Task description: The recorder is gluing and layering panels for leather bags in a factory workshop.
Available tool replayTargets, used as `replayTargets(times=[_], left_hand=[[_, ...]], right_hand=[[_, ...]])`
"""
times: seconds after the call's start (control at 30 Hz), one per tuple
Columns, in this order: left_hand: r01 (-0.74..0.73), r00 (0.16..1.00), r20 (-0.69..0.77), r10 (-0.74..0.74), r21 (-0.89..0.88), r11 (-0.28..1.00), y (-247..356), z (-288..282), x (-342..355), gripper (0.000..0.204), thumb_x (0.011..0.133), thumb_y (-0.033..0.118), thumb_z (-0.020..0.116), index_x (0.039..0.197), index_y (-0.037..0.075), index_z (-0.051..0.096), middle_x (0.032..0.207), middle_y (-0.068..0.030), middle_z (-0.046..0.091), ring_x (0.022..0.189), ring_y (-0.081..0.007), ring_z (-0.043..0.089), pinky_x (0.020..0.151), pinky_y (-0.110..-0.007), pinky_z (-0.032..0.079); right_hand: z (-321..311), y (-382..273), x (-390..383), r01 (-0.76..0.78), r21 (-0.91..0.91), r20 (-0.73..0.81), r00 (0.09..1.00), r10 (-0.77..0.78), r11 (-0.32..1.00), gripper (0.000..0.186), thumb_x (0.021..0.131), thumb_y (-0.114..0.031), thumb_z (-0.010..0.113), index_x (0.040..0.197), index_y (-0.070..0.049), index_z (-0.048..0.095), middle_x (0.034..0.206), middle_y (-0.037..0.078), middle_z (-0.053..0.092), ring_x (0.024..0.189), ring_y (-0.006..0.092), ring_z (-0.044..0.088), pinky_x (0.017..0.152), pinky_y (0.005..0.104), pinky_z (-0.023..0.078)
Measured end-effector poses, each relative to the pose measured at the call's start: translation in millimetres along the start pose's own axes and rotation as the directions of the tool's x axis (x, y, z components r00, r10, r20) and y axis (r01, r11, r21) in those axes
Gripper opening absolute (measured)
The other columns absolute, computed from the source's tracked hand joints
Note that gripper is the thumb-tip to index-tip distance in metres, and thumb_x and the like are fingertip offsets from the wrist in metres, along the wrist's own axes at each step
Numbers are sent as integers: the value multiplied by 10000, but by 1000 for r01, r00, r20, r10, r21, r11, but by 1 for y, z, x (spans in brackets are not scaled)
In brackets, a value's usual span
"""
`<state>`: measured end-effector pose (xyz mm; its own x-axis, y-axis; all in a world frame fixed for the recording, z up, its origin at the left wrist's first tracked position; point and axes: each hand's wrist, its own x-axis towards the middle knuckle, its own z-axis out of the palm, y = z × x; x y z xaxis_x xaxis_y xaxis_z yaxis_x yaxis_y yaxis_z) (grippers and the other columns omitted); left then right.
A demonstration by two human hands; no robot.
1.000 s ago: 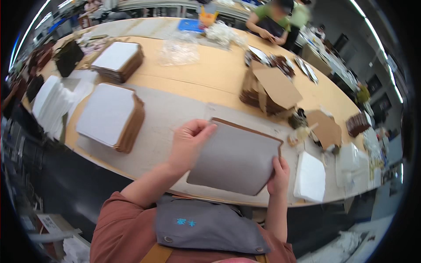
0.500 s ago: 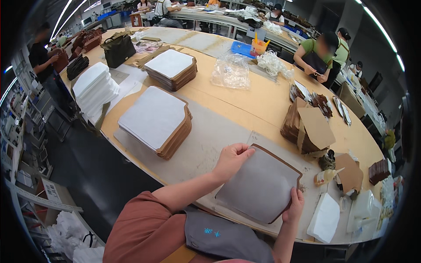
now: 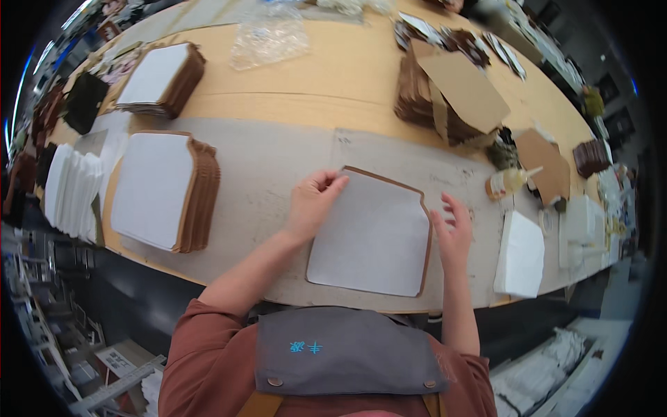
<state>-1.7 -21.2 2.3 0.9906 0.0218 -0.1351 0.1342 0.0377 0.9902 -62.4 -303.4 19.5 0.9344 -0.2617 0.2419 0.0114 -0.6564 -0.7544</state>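
A brown-edged panel faced with a pale grey-white sheet (image 3: pixel 372 236) lies flat on the table before me, its upper right corner notched. At its upper left corner my left hand (image 3: pixel 313 205) is closed, thumb and fingers pinching the edge. My right hand (image 3: pixel 454 229) is open beside the notched right edge, fingers apart and holding nothing. Whether its thumb touches the edge I cannot tell. Left of my left hand stands a stack of similar brown panels (image 3: pixel 199 198) topped with a white sheet.
Farther back is another panel stack (image 3: pixel 182 87), with white sheets (image 3: pixel 73 191) at far left. Toward the right are brown pieces under a tan board (image 3: pixel 465 87), a glue bottle (image 3: pixel 506 183) and a white stack (image 3: pixel 521 254). Clear plastic (image 3: pixel 269 38) lies at the back.
The panel has gone from tilted in both hands to lying flat on the table. My right hand has let go and its fingers have spread. My view has turned downward and right.
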Motion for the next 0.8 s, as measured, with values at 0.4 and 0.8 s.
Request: replayTargets(times=[0.4, 0.8], left_hand=[[125, 979, 161, -127, 23, 992, 3, -11, 14, 261, 972, 112, 665, 1205, -6, 676, 964, -9, 717, 821, -55, 637, 737, -225, 525], [-466, 879, 311, 362, 720, 514, 4, -30, 8, 381, 801, 59, 785, 1161, 61, 658, 1205, -125, 572, 1084, -308, 556, 926, -401, 468]], right_hand=[[97, -71, 90, -6, 267, 604, 781, -162, 964, 198, 924, -171, 684, 1058, -29, 718, 981, 109, 733, 884, 231, 677, 772, 354, 531], [132, -57, 109, 115, 178, 680, 703, -207, 977, 141, 879, -151, 668, 935, -37, 730, 852, 143, 727, 790, 309, 688, 731, 400, 542]])
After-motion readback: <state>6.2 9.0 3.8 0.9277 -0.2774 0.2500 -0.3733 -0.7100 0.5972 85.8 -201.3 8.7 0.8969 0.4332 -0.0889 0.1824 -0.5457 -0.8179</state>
